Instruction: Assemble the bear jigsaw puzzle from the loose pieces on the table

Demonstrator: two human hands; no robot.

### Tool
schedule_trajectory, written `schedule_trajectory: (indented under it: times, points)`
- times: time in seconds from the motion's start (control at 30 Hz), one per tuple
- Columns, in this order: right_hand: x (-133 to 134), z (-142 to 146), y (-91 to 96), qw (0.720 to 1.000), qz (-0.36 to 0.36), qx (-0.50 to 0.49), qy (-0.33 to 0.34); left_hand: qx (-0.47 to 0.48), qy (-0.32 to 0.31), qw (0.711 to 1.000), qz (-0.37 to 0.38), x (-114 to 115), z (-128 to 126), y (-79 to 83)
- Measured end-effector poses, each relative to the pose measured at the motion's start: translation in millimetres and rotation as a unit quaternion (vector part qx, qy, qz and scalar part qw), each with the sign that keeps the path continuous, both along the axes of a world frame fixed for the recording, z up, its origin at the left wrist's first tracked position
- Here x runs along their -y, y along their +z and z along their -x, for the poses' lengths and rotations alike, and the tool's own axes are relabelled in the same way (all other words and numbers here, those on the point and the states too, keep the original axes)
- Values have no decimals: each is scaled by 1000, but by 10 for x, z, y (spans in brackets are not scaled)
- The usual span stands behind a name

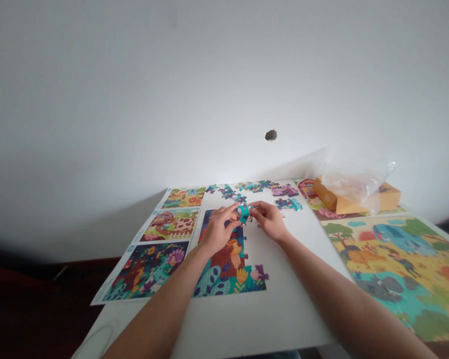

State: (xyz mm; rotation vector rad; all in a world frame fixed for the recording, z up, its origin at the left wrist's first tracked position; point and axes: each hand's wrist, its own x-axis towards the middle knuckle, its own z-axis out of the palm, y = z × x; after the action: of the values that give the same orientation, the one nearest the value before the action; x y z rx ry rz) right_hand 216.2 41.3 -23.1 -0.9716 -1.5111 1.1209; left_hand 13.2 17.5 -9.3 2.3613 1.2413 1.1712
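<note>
A teal jigsaw puzzle piece [244,214] is between my two hands, at the upper right edge of a partly joined puzzle [224,269] with a bear and plants on a dark ground. My left hand [220,227] rests over the puzzle's upper part, its thumb and fingers closed about the piece's left side. From the right, my right hand [270,220] pinches the piece between thumb and forefinger. My fingers partly cover the piece, so whether it is joined to the puzzle cannot be made out.
Loose puzzle pieces [256,186] lie along the table's back, some more [289,204] beyond my right hand. A reference sheet [145,267] with three pictures lies left. At right are a finished-looking animal puzzle [400,269], an orange box [344,202] and a clear plastic bag [359,179], near the wall [209,99].
</note>
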Motion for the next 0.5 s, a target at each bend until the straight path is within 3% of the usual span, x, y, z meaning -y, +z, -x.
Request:
schedule_trajectory:
  times: [0.5]
  points:
    - [23, 24, 44, 998, 17, -53, 13, 13, -10, 1000, -10, 4, 5, -5]
